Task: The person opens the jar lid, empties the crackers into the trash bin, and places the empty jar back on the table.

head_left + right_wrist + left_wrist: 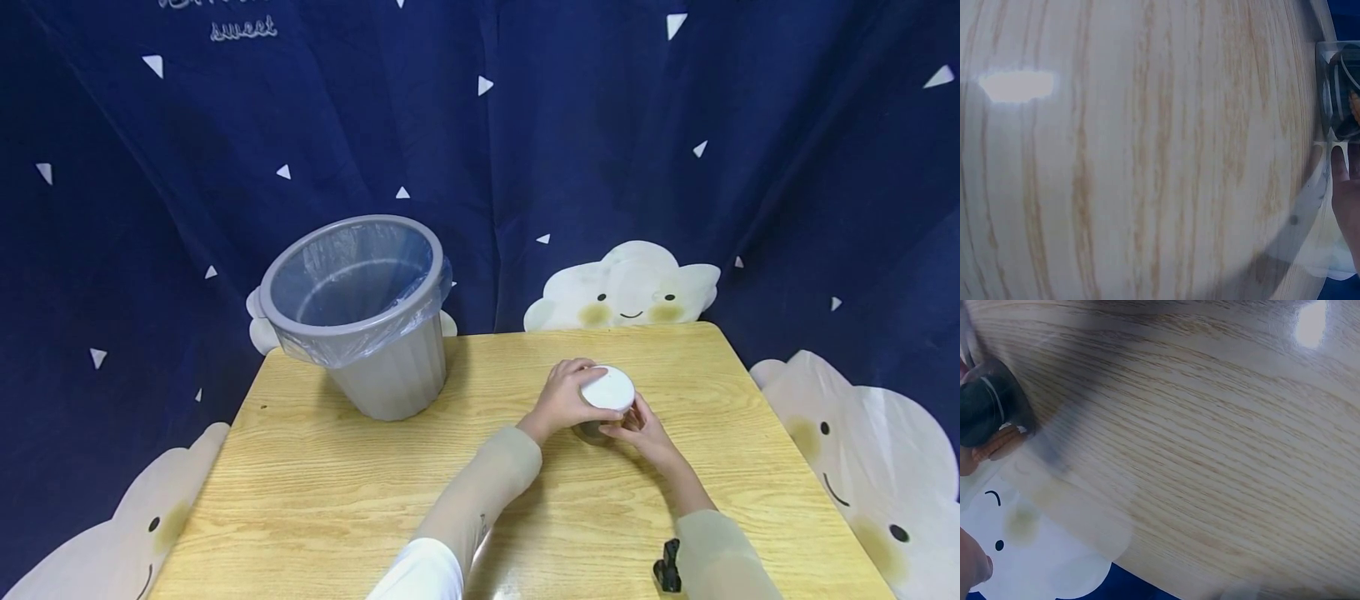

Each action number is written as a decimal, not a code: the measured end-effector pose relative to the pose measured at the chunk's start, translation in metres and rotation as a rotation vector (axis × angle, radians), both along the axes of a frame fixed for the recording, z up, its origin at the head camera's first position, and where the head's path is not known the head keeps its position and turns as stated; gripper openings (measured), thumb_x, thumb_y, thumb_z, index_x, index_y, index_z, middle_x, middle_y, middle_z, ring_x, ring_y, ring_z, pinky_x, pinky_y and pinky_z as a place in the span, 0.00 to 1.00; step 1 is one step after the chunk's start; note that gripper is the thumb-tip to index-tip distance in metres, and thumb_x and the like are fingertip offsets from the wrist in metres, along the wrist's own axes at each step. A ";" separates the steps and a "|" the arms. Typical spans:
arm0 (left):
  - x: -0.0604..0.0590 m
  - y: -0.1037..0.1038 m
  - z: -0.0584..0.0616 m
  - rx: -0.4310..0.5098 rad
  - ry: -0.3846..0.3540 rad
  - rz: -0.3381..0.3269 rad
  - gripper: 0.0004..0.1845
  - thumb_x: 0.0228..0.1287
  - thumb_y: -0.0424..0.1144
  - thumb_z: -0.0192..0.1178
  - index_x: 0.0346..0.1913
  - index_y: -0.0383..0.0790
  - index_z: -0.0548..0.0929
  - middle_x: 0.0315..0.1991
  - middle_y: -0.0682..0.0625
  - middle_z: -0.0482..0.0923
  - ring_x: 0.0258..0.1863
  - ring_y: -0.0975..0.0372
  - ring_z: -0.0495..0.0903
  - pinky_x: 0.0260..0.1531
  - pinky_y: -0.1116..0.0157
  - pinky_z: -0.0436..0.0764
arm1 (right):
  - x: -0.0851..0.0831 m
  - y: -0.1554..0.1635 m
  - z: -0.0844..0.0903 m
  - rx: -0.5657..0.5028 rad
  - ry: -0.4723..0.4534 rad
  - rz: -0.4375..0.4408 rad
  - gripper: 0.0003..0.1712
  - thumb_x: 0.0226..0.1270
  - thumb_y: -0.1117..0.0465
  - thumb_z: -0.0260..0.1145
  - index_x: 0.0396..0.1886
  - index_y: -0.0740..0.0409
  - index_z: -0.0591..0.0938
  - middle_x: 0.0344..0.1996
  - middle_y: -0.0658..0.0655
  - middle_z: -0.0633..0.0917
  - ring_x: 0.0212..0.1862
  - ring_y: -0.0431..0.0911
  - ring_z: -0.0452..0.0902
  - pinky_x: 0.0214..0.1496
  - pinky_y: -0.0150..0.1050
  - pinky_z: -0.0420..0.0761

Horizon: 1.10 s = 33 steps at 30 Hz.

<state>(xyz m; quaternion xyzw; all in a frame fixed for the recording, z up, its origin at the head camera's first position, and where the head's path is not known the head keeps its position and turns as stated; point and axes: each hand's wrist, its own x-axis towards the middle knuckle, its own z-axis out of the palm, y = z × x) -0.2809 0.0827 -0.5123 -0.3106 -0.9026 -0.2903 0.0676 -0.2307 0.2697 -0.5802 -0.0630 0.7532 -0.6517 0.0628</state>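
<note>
A clear jar (592, 432) with a round white lid (609, 389) is held between both hands over the right half of the table. My left hand (566, 398) grips around the lid from the left, thumb on the near side. From the right, my right hand (643, 431) holds the jar's side below the lid. Dark and orange-brown contents show through the jar's clear wall (1019, 403) in the left wrist view. At the right edge of the right wrist view, part of the jar (1324, 94) appears above the right hand (1349, 200).
A grey bin (397, 375) lined with a clear plastic bag stands at the table's back left. Near the right forearm lies a small black object (667, 568). The wooden table (337, 500) ends against a dark blue curtain (480, 167) with clouds and white triangles.
</note>
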 end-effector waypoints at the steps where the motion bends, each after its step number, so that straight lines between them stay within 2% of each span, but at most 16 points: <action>1: 0.001 0.000 0.000 -0.002 0.007 0.005 0.40 0.34 0.64 0.70 0.56 0.54 0.77 0.56 0.56 0.71 0.57 0.64 0.66 0.62 0.64 0.59 | 0.000 0.000 0.000 -0.001 -0.001 -0.003 0.54 0.54 0.63 0.68 0.73 0.50 0.43 0.68 0.65 0.53 0.67 0.64 0.49 0.63 0.55 0.59; 18: 0.005 0.006 -0.002 -0.020 0.113 0.077 0.39 0.33 0.69 0.66 0.50 0.50 0.80 0.47 0.56 0.70 0.48 0.63 0.66 0.57 0.64 0.63 | 0.001 -0.001 0.000 -0.011 -0.014 -0.016 0.54 0.55 0.64 0.68 0.73 0.50 0.43 0.69 0.64 0.52 0.67 0.62 0.50 0.64 0.53 0.57; 27: 0.010 0.010 -0.001 -0.072 0.088 0.133 0.38 0.35 0.71 0.63 0.49 0.51 0.79 0.45 0.57 0.68 0.46 0.64 0.64 0.59 0.64 0.60 | 0.000 -0.001 -0.001 -0.015 -0.009 -0.019 0.54 0.55 0.65 0.68 0.73 0.53 0.43 0.70 0.64 0.49 0.68 0.63 0.46 0.66 0.56 0.52; 33: 0.012 0.013 0.000 -0.055 0.090 0.176 0.37 0.35 0.73 0.62 0.45 0.51 0.78 0.40 0.57 0.66 0.44 0.64 0.63 0.53 0.67 0.62 | -0.001 0.000 -0.002 -0.002 0.011 -0.020 0.53 0.55 0.64 0.68 0.73 0.50 0.45 0.70 0.63 0.49 0.69 0.62 0.43 0.67 0.57 0.49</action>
